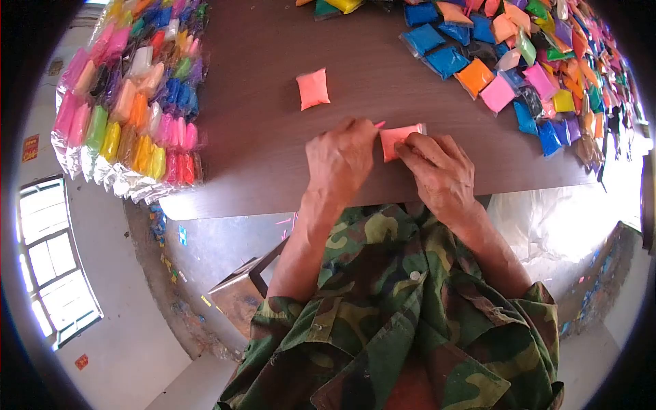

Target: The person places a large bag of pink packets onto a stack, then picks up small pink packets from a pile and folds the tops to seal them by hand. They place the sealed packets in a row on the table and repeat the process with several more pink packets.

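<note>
My left hand [340, 158] and my right hand [441, 171] meet over a small salmon-pink packet [396, 139] that lies on the brown table [273, 164] near its front edge. The left fingers pinch the packet's left top corner, where a thin pink tip sticks out. Fingers of the right hand press on the packet's lower right part and hide some of it. A second salmon-pink packet [313, 89] lies alone on the table, farther away and to the left of my hands.
A heap of loose coloured packets [519, 61] covers the far right of the table. At the left edge lie clear bags packed with coloured packets [130, 102], overhanging the table. My camouflage shirt [410, 307] fills the near view.
</note>
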Available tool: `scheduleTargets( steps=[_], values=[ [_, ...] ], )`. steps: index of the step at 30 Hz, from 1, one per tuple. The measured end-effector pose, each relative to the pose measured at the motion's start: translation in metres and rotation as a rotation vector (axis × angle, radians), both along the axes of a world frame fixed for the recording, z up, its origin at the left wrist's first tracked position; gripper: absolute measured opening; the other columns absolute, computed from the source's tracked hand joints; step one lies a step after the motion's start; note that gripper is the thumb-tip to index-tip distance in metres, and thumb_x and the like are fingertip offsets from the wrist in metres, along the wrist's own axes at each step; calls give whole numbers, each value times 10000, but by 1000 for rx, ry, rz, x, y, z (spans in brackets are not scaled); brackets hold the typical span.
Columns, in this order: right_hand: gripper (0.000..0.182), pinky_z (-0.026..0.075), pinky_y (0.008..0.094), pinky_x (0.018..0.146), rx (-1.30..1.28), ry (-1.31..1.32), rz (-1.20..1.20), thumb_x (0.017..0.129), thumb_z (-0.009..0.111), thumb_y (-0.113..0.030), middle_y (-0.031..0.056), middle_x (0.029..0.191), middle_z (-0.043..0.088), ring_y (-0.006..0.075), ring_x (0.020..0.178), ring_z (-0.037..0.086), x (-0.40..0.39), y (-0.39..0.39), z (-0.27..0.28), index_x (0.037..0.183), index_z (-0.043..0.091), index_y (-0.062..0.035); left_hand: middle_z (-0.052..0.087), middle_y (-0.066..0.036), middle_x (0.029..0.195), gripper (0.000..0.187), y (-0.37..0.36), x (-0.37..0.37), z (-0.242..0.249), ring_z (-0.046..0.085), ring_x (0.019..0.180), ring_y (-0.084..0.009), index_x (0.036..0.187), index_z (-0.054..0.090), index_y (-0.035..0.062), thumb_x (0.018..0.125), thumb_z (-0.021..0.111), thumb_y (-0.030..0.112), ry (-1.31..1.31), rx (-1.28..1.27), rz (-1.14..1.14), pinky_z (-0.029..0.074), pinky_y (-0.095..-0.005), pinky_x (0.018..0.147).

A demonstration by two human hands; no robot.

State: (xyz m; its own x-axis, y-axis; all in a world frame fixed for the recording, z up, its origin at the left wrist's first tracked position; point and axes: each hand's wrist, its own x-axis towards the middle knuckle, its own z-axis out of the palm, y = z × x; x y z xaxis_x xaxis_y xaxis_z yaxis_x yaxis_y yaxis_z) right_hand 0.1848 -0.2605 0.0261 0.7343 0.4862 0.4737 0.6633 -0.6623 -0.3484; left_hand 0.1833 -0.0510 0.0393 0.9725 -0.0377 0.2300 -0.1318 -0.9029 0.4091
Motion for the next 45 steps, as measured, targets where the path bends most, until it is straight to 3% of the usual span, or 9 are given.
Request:
scheduleTargets(
  steps=[3,6,12,15,19,33,37,40,45],
  values=[
    [321,583,375,797,8,-1,29,846,735,-76,-28,1169,694,218,1042,671,4,-2,2,1160,777,-128,745,-112,874,107,1,1,7,733,792,-359,911,743,83,973,758,168,28,-178,31,568,-469,675],
    [318,600,382,834,40,25,54,832,732,-64,-10,1195,706,231,1064,680,3,-3,-1,1145,775,-98,742,-112,862,115,-12,-8,8,730,776,-355,911,736,81,972,762,174,-23,-177,-98,569,-466,667],
    [319,614,395,880,114,23,88,811,725,-32,32,1192,703,272,1046,697,5,-3,-6,1125,767,-66,733,-113,842,118,-1,12,4,721,763,-362,897,725,70,952,777,160,40,-71,-36,562,-458,657],
    [307,614,403,876,150,64,85,810,725,-23,58,1157,685,291,1048,698,4,-4,-6,1112,762,-63,731,-128,847,139,-2,11,18,719,772,-377,879,715,71,970,749,171,67,-251,-63,554,-475,662],
    [292,608,419,878,194,72,114,806,727,-20,76,1117,663,302,1053,694,6,-6,-5,1093,762,-64,718,-151,829,166,-14,10,8,706,751,-386,856,698,44,971,742,155,10,-201,-122,538,-475,650],
    [269,572,418,893,192,95,90,807,727,-44,48,1119,662,291,1034,680,1,-7,-13,1070,762,-81,712,-142,828,154,-5,12,2,696,727,-371,875,702,30,965,766,137,0,-89,-71,532,-460,654],
    [259,557,432,920,194,68,70,822,732,-32,46,1180,657,291,1040,676,2,-5,-7,1076,754,-79,713,-151,836,112,10,1,3,691,696,-326,910,725,27,955,785,110,2,-248,-18,534,-419,656],
    [319,533,473,979,125,91,43,846,775,-110,87,1280,629,300,1149,662,-5,-1,9,1162,738,-89,707,-141,802,94,22,-13,-3,692,679,-255,936,741,15,965,793,88,-56,-260,24,537,-373,655],
    [383,513,488,1071,75,92,20,867,810,-184,109,1368,610,305,1288,637,-13,2,-1,1226,722,-86,724,-138,841,93,26,-34,-8,707,678,-297,949,730,47,946,821,65,-116,-319,100,544,-389,624]
  ],
)
